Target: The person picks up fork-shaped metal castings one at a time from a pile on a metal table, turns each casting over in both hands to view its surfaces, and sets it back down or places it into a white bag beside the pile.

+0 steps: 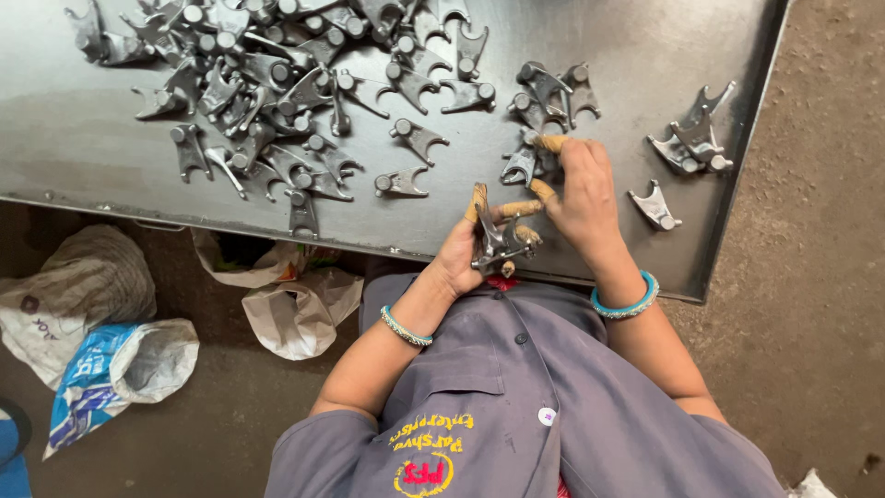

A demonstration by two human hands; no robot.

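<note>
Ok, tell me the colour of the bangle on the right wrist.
Turquoise blue bangle, clearest in the head view, just behind the right hand.

- A dark grey metal desk (83, 148) fills the upper part of the view, its top dull and lightly scuffed.
- Below and to the right lies a rough brownish concrete floor (820, 277).
- Crumpled sacks (88, 286) and plastic bags (300, 314) lie on the floor under the desk's near edge.
- Soft, even light.
</note>
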